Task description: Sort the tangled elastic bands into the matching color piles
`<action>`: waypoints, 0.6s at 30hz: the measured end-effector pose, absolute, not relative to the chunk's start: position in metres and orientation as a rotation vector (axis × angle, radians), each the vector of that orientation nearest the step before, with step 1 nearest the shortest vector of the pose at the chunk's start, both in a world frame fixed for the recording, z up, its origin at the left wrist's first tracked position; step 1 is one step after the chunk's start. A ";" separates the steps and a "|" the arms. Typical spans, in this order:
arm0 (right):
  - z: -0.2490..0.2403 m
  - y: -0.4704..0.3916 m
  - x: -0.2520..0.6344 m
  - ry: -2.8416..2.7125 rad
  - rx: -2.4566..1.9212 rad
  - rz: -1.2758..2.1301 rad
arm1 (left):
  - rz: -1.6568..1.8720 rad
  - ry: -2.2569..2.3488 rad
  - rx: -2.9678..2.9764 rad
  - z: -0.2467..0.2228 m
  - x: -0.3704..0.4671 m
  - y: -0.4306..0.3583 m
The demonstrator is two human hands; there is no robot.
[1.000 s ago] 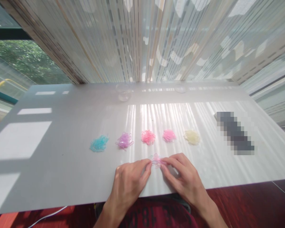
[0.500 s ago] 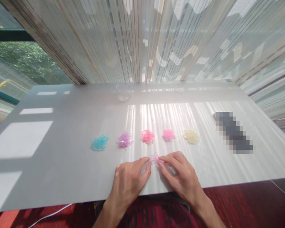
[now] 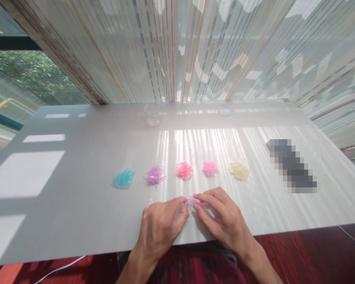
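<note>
The pale surface fills the frame's lower half. At lower centre, the left hand and right hand face each other, finger gaps narrow; whether either grips a strand, I cannot tell. Between their fingertips lies the small mixed-colour bundle, below the red-pink pile. The right fingertips overlap it, so that hand is nearer; the left's adjoin its left edge. Long axis: indistinct.
</note>
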State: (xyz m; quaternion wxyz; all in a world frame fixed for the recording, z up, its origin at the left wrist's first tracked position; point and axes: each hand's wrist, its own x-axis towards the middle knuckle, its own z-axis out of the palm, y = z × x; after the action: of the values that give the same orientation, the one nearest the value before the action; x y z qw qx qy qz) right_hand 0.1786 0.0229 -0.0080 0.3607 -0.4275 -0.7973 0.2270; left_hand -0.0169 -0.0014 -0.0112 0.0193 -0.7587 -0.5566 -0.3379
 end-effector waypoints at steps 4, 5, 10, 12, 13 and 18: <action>-0.008 0.026 0.178 -2.068 -1.088 0.613 | -1.060 -1.674 -2.388 -0.008 -0.017 0.000; -0.007 0.027 0.178 -2.075 -1.081 0.624 | -1.057 -1.667 -2.399 -0.007 -0.017 0.000; -0.005 0.032 0.178 -2.104 -1.049 0.633 | -1.040 -1.683 -2.422 -0.007 -0.015 0.001; -0.005 0.033 0.179 -2.105 -1.069 0.614 | -1.038 -1.705 -2.422 -0.008 -0.015 0.001; -0.005 0.033 0.179 -2.108 -1.078 0.607 | -1.037 -1.714 -2.423 -0.009 -0.015 0.002; -0.002 0.033 0.182 -2.099 -1.090 0.610 | -1.059 -1.715 -2.425 -0.011 -0.015 0.003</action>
State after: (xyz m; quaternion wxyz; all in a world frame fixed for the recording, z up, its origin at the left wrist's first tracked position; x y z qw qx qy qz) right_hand 0.1825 0.0328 -0.0020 0.3423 -0.4192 -0.8075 0.2347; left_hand -0.0154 0.0032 -0.0112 -0.0058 -0.7690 -0.5439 -0.3359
